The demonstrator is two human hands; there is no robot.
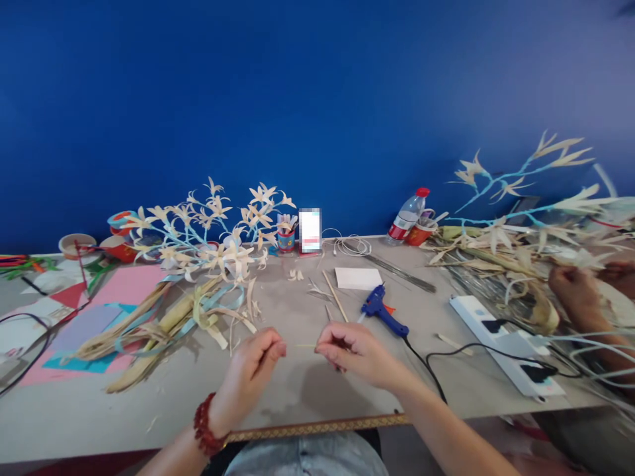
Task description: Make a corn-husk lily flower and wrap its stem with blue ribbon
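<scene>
Fingers (pixel 276 349) of the left hand (pixel 251 377) are pinched together, thumb against forefinger, just above the worktop (pixel 307 390) near its front edge. The right hand (pixel 354 352) faces it, its fingers curled and clamped on one end of a thin pale sliver (pixel 305 345). The sliver runs level between the two hands. Its free end lies just beside the left fingertips; whether they touch it cannot be told. A red bead bracelet (pixel 204 426) circles the left wrist.

Behind the right hand lies a blue glue gun (pixel 384 312), its black cord running right towards a white power strip (pixel 501 344). A loose stick (pixel 335 296) and a white card (pixel 357 277) lie farther back. A spray of pale straw flowers (pixel 213 231) lies to the left over coloured paper (pixel 124 287). At the far right, another person's hand (pixel 575 294) rests among more straw.

The work in hand seems to be fine shaping of the sliver, held at both ends. Any further handling calls for a light, steady pinch, since so thin a piece looks likely to bend or snap.
</scene>
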